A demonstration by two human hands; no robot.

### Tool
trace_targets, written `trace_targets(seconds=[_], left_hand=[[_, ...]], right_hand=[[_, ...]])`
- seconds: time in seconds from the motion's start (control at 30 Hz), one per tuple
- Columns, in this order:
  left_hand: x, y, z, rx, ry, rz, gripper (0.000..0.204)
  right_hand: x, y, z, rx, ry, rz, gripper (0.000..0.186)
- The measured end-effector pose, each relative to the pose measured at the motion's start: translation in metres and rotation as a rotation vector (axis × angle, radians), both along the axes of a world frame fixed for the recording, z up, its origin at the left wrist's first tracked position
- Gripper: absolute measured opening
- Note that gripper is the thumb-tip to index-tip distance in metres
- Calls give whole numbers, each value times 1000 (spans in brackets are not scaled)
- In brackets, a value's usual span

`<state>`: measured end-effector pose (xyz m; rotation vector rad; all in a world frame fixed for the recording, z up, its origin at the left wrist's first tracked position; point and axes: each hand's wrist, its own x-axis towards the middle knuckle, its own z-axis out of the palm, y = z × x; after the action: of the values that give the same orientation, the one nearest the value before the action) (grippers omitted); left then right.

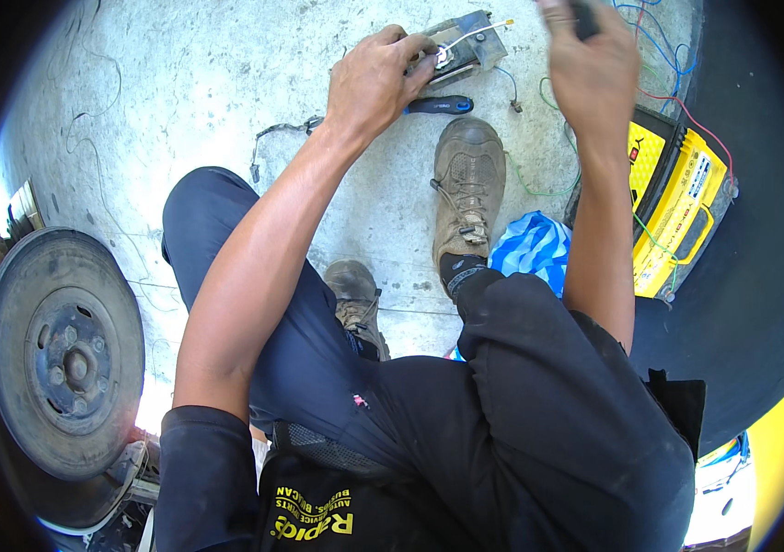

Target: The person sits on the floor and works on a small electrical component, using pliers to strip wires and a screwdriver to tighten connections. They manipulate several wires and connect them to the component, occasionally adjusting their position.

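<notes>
Pinching the white connector (443,58), the left grip (376,78) is on the dark unit (477,57), well in from the floor's (226,55) right edge! Nearer that edge, the blurred right grip (599,87) clasps a dark object (583,18); a careless swing could snag the blue wires (677,66), a sliding unit could strain the white wire (479,33).

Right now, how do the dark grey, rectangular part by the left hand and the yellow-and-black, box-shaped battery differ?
The dark grey part looks dull; the yellow-and-black battery is bright.
The part looks smaller than the battery.
The left hand touches the part; no hand touches the battery.
Shared: a white wire crosses the part, a green wire the battery.
</notes>
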<state>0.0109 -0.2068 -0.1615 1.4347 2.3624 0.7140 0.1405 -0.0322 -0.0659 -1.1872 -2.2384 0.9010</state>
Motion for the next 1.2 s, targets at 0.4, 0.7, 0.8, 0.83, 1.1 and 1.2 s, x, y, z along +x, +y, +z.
trace_targets(seconds=[0.4, 0.7, 0.8, 0.83, 1.1, 1.2], left_hand=[[0, 2, 11, -3, 42, -15, 24], [-5, 4, 12, -13, 135, -68, 25], [-6, 4, 12, -3, 106, -71, 24], [-6, 4, 12, -5, 107, -76, 24], [-5, 6, 11, -47, 156, -88, 24], [-5, 4, 9, -38, 163, -90, 24]], right_hand=[[1, -10, -17, -7, 8, 324, 17], [4, -26, -26, -47, 97, 328, 15], [11, -25, -29, -216, 195, 442, 12], [11, -26, -31, -196, 177, 492, 12], [-8, -30, -29, -359, 54, 95, 11], [-10, -21, -25, -344, 122, 636, 12]])
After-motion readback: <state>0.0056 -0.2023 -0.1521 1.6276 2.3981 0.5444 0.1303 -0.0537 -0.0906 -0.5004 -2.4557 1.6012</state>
